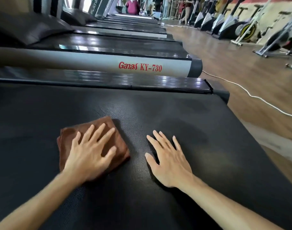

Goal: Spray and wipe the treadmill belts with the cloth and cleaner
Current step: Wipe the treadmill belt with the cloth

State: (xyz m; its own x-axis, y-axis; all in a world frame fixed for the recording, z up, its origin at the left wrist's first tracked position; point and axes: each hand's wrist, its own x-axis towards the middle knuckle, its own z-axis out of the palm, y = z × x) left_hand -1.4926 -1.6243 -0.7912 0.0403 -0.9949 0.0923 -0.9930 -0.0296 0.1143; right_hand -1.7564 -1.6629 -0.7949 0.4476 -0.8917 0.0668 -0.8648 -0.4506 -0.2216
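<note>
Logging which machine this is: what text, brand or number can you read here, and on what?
"Ganas KY-730": red lettering on the grey side rail of the neighbouring treadmill, beyond the black textured belt being wiped.
White lettering on the dark slanted uprights at the top: too blurred to read.
Brown folded cloth: no text.

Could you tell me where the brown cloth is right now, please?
In the head view, the brown cloth lies folded on the black treadmill belt, lower left of centre, pressed flat under the left hand; the right hand rests beside it.
</note>
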